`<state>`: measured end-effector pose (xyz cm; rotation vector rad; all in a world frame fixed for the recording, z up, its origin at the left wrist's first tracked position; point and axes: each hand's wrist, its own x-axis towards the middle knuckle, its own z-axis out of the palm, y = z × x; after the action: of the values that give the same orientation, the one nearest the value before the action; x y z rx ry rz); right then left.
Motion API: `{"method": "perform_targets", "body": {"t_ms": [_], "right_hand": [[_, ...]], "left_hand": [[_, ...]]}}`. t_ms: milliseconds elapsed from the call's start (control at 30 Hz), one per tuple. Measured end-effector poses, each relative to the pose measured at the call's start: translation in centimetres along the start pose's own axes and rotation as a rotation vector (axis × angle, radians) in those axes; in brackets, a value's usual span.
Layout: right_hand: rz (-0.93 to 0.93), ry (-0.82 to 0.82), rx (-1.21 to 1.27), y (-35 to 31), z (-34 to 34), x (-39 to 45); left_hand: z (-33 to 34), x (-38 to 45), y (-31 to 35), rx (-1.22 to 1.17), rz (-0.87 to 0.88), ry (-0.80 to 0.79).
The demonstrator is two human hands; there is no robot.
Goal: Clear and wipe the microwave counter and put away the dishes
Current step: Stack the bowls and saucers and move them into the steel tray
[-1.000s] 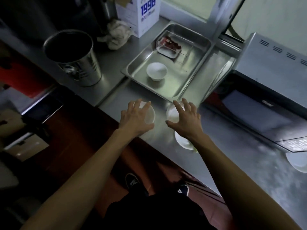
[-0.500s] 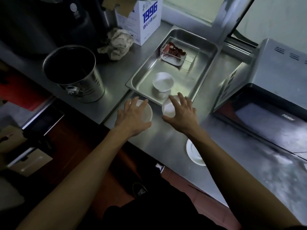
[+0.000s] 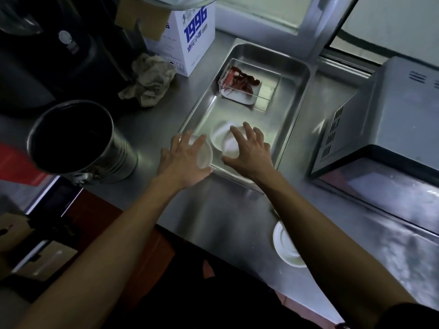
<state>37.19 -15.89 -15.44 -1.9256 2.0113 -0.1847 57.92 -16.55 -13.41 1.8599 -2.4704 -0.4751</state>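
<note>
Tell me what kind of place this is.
Probably a commercial or staff kitchen: a long stainless steel counter, a shallow rectangular steel tray holding dishes, a grey microwave oven and a tall cylindrical metal bucket.

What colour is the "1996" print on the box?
Blue on the white box, clearest in the head view.

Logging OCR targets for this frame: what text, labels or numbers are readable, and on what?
"1996": large blue digits on the white carton at the back of the counter.
Blue characters just under the digits: too blurred to read.
Small print and symbols low on the carton: too small to read.
Round emblem on the black appliance: not legible.
Microwave: no readable text.
</note>
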Motion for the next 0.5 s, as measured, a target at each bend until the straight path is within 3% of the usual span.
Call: {"method": "perform_targets", "body": {"t_ms": [500], "right_hand": [[0.121,-0.101,-0.066,-3.2,3.2,7.6]], "left_hand": [[0.3,7.6,-5.7,-0.054,0.049,-0.066]]}}
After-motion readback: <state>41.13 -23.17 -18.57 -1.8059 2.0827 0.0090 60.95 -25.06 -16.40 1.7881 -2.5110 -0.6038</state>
